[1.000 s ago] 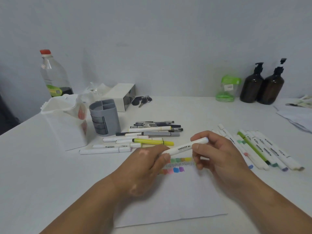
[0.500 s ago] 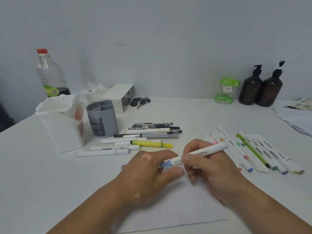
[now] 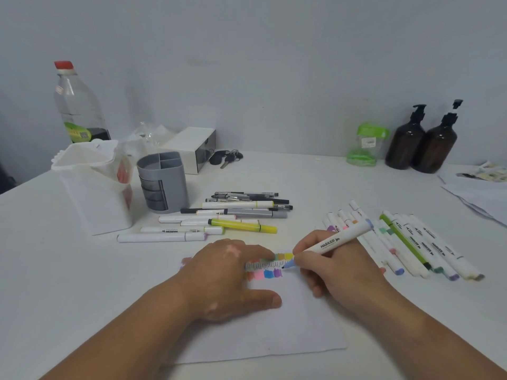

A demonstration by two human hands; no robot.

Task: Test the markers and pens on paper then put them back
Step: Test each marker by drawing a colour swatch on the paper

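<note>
White plastic marker, which I judge light, stiff and smooth: my right hand pinches its lower barrel; my left hand, grip released, lies flat on the paper.

A red-capped plastic bottle, a green-lidded jar and 2 brown pump bottles stand by the wall; keys lie beside a white box.

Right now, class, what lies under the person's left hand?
The white paper, which the left hand rests on. Colour swatches show beside its index finger; whether they continue beneath the hand, or anything else lies there, is covered.
</note>
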